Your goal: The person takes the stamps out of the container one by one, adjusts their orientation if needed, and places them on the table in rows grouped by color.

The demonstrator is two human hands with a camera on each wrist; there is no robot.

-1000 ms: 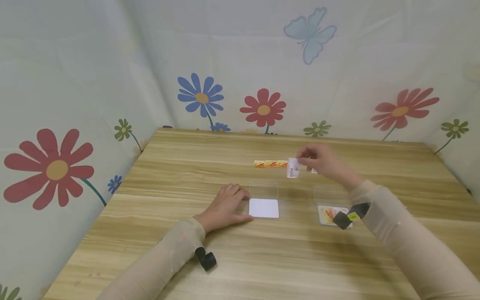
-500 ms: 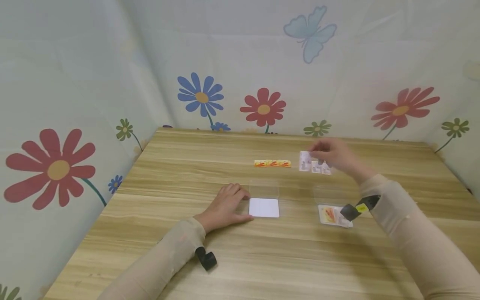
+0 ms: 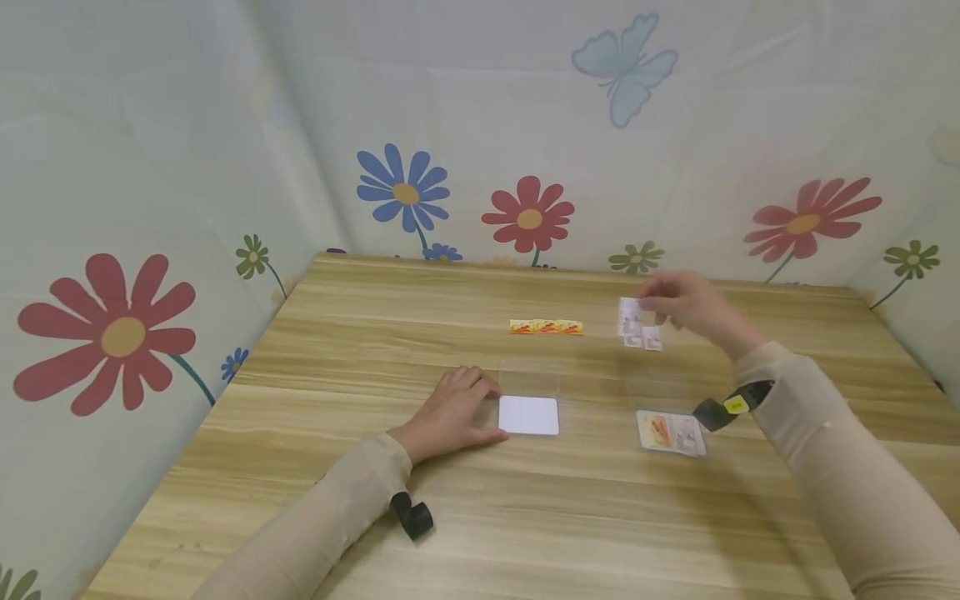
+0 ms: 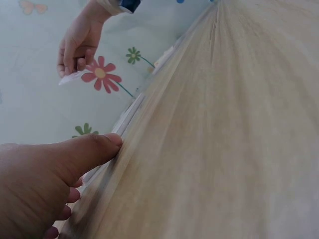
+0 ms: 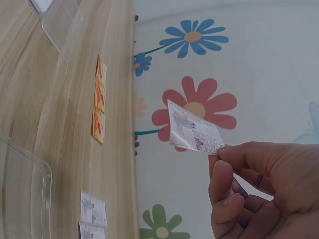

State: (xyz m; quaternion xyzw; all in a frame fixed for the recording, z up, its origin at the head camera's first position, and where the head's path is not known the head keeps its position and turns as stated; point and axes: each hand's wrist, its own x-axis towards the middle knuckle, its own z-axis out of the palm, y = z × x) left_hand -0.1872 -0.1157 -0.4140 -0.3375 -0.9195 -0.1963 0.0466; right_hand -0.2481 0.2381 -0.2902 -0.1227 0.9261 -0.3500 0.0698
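Note:
My right hand (image 3: 690, 307) pinches a pale stamp (image 5: 192, 130) with perforated edges and greyish print between thumb and fingertips. It is held up above the table, over two similar pale stamps (image 5: 93, 215) that lie side by side. To their left is a row of three yellow-orange stamps (image 3: 546, 327). My left hand (image 3: 452, 415) rests on the table, its thumb and fingers touching the left side of a flat clear case (image 3: 528, 415) with a white insert and its transparent lid raised. In the left wrist view, the thumb (image 4: 94, 152) lies straight against the case's edge.
A second clear case (image 3: 671, 432) sits on the right, under my right forearm; an orange stamp and a pale one show in it. The wooden table (image 3: 465, 533) meets a hanging cloth (image 3: 465, 92) printed with flowers at its back and left.
My right hand has carried the pale stamp to the right, from beside the yellow-orange row to over the two pale stamps, which were mostly hidden before. My left hand has stayed put.

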